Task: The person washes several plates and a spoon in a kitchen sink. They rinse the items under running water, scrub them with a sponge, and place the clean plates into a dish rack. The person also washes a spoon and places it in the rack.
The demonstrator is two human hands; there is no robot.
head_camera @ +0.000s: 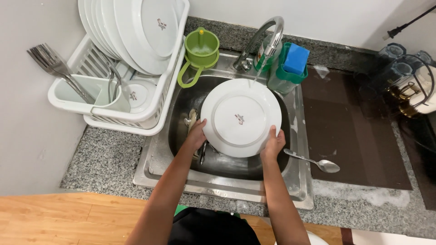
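Both hands' grip, left (196,134) and right (273,144), on white plate (240,118); fingertips hidden behind it.

you have a speckled grey granite counter (109,159) running the width of the view, with a steel sink (159,168) set into its middle. along the counter's back edge, a plain white wall (318,18); at its left edge, a second pale wall (27,113), meeting the first in the far left corner. on the counter's right half, a dark brown mat (359,136). below the counter's near edge, light wooden flooring (68,218). at the far right corner, a black plug and cord (404,25) on the wall. your light is even and soft.
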